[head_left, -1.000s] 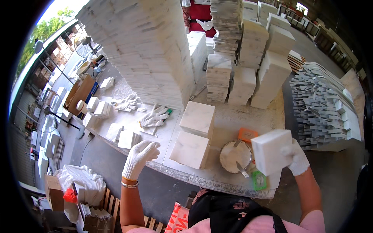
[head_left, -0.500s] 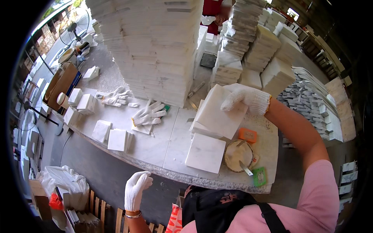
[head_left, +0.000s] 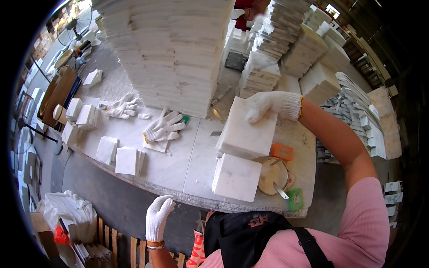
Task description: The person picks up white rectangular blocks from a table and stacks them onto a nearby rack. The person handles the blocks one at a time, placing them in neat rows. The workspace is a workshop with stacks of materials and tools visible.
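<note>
My right hand [head_left: 273, 106], in a white knit glove, grips the far right edge of the top tile of a white marble tile stack [head_left: 248, 127]; its thumb lies on the upper face, and the fingers behind the edge are partly hidden. A second, smaller tile stack [head_left: 237, 177] stands close in front. Off the table's front edge, my gloved left hand [head_left: 159, 218] hovers with its fingers curled together, and nothing shows in them. Right of the stacks sits a round tub of pale paste [head_left: 270, 175] with a metal putty knife [head_left: 280, 191] in it.
An orange box [head_left: 282, 152] and a green box [head_left: 295, 199] flank the tub. Two loose gloves [head_left: 163, 127] and small tile stacks [head_left: 128, 161] lie on the left of the table [head_left: 172, 172]. A tall slab pile [head_left: 163, 58] rises behind. Another person's arm [head_left: 255, 10] shows beyond.
The whole view has shifted, so the table's things sit a little further left. Against the stack, the top tile appears flatter than before, with my right hand still at its edge. My left hand stays raised.
</note>
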A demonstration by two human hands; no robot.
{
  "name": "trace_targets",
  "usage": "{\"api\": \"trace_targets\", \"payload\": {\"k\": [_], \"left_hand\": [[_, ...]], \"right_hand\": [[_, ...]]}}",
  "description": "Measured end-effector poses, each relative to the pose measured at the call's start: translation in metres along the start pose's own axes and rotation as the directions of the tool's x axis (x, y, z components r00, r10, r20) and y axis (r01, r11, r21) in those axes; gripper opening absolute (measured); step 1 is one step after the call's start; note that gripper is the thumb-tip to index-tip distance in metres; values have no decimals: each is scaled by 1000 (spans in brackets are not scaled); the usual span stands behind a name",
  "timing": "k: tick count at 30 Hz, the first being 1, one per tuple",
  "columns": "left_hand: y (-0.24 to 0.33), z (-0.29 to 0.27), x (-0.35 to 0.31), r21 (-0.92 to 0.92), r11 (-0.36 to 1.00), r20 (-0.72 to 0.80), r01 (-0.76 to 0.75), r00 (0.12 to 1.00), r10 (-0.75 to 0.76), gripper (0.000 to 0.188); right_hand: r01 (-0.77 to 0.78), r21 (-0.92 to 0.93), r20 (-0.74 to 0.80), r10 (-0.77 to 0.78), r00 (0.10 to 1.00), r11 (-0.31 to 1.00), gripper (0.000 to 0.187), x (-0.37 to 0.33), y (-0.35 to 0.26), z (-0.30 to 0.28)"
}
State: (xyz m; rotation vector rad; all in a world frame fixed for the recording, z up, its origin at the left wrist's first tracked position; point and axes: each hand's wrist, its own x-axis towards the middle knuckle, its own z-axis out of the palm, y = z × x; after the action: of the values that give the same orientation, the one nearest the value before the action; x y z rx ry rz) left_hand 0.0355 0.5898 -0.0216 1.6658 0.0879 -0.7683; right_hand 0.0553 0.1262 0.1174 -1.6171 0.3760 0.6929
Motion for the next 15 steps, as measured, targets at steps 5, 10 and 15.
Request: {"api": "trace_targets", "payload": {"k": [5,10,15], "left_hand": [[-3,-1,6,71,997,8,2,1000,-3,36],[2,2,3,151,988,31,-33,999,28,40],[13,18,1,75,995,31,-70,997,67,30]], "right_hand": [[-49,-291,-87,25,996,955,58,-19,-23,16],[126,-700,-238,-397,886,702,67,-62,-44,8],[196,-536,-371,-437,819,821,63,-112,-16,9]]}}
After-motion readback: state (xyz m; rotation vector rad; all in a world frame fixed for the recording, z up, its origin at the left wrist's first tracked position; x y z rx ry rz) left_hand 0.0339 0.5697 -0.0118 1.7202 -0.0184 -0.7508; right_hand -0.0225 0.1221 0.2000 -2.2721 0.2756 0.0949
